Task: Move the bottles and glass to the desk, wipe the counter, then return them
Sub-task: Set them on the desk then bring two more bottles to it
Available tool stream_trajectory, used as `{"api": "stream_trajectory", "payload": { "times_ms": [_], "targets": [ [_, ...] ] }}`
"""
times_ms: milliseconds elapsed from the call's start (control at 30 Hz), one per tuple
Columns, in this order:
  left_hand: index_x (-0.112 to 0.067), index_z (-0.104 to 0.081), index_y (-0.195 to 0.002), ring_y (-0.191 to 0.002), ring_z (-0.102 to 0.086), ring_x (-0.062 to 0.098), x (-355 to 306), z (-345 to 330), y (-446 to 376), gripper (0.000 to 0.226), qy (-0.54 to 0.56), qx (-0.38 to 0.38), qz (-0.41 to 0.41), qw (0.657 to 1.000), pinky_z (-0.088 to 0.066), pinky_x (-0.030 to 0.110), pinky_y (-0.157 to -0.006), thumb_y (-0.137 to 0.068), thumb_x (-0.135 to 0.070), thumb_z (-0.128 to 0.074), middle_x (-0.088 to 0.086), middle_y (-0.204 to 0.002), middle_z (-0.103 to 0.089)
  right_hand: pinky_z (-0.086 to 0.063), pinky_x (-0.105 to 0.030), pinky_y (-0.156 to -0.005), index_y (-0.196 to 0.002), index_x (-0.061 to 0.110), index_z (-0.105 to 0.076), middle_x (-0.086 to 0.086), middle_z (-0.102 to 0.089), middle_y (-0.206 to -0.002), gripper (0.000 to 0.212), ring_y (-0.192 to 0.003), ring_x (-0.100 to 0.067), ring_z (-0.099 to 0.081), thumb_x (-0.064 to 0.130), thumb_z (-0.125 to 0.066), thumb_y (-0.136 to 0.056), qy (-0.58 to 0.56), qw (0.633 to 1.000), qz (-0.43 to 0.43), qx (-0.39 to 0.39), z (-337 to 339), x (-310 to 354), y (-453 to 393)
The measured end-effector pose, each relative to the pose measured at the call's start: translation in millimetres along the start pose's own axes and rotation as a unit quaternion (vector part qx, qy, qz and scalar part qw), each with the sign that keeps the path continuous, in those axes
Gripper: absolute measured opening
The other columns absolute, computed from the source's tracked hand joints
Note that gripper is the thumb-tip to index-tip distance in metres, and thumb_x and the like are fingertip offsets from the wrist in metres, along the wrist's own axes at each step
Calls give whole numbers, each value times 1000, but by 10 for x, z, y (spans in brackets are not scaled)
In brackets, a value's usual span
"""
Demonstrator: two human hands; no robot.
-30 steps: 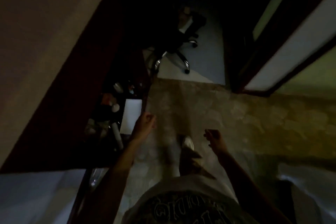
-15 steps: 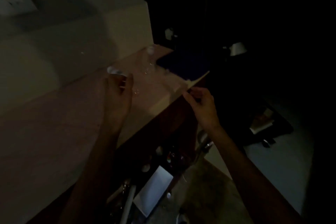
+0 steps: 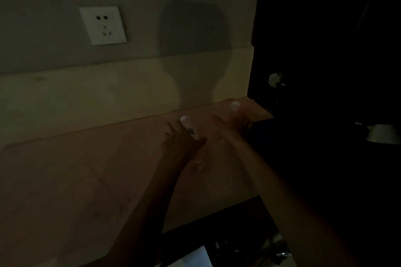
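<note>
Pale beige stone tabletop point(image 3: 91, 175) fills the view, very dim light. We see both hands now up at its far right end, where half a second ago they were only reaching in, and a second ago we were looking down at the floor. Left hand point(image 3: 181, 140) has its fingers curled round a clear bottle with a white cap point(image 3: 184, 119); grip looks closed but blur makes it hard to confirm. Right hand point(image 3: 235, 120) sits against a second white-capped bottle point(image 3: 234, 106) near the corner; we cannot tell if its fingers are clamped or apart. Both bottles appear to stand on the tabletop by the backsplash. Glass not visible. White wall socket point(image 3: 103, 25) above left, lamp shade point(image 3: 383, 135) far right. We judge this as the grasp for lifting the bottles off; the wipe is not yet done.
</note>
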State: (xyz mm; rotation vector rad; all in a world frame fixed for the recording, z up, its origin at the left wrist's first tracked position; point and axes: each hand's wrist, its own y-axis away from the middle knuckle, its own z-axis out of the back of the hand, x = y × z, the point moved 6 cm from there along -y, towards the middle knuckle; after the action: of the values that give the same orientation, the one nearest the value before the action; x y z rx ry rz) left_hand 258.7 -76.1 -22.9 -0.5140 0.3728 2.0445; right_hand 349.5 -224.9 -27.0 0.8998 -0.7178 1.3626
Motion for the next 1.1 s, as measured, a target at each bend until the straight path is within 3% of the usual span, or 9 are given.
{"api": "stream_trajectory", "payload": {
  "times_ms": [133,233,333,467,600,733,833,933,1100],
  "targets": [
    [-6,-17,-152,-141,-33,35,18,48,55,103,-6,15,14,1000,-34,43,-109,-79,-58,-67,20,-157,-22,-32,-45,-111,-143,10,-35,-15,-40,-143,83,-133,-37,-36,48,-69,-78,54,998,-6,-18,-109,54,-45],
    [-8,-30,-146,-131,-47,30,120,80,175,94,-13,15,31,999,-43,38,-102,-77,-58,-70,15,-146,-40,-35,-42,-106,-135,12,-42,-12,-48,-133,66,-124,-32,-43,57,-48,-87,29,998,62,-8,-176,112,90],
    [-4,-38,-136,-123,-53,31,375,269,487,83,30,-63,94,993,-45,37,-93,-78,-53,-71,16,-136,-48,-39,-42,-99,-133,29,-45,-4,-56,-120,66,-110,-26,-52,70,-27,-84,42,989,134,57,-136,165,428],
    [-4,-40,-130,-111,-59,31,790,584,925,75,202,-123,116,965,-46,34,-77,-80,-50,-71,14,-124,-54,-50,-44,-95,-116,21,-52,-12,-54,-128,50,-117,-35,-56,50,-64,-77,-93,983,81,139,-374,84,635],
    [-15,-51,-110,-86,-67,21,1460,809,2096,65,345,-254,162,889,-51,27,-58,-66,-56,-76,8,-99,-64,-49,-13,-49,-125,18,-43,-2,-59,-114,54,-88,-13,-61,25,-72,-80,-162,918,78,354,-950,7,1531],
    [-7,-56,-119,-99,-64,27,2056,769,3377,46,413,-352,221,810,-52,47,-88,-83,-31,-71,20,-112,-65,-51,-15,-56,-133,20,-43,2,-60,-117,60,-91,-8,-61,25,-72,-81,-175,838,110,505,-1455,43,2658],
    [-1,-51,-122,-92,-66,25,2443,527,4197,41,426,-390,296,761,-52,41,-75,-89,-21,-65,17,-107,-66,-53,-21,-63,-131,17,-48,2,-65,-111,62,-93,-14,-66,30,-74,-77,-138,787,143,584,-1762,-195,3457],
    [-4,-49,-126,-84,-68,20,2852,84,4864,40,449,-408,365,707,-54,34,-69,-91,-17,-62,14,-105,-66,-55,-25,-69,-134,15,-48,-6,-64,-122,65,-105,-22,-65,21,-76,-75,-101,735,89,665,-2145,-775,4104],
    [1,-49,-130,-97,-68,30,3459,-699,5768,39,507,-453,442,586,-57,30,-68,-93,-9,-57,16,-109,-69,-57,-23,-64,-131,11,-50,-17,-58,-130,57,-111,-28,-62,7,-73,-79,30,683,21,730,-2788,-1883,4900]
  ]
}}
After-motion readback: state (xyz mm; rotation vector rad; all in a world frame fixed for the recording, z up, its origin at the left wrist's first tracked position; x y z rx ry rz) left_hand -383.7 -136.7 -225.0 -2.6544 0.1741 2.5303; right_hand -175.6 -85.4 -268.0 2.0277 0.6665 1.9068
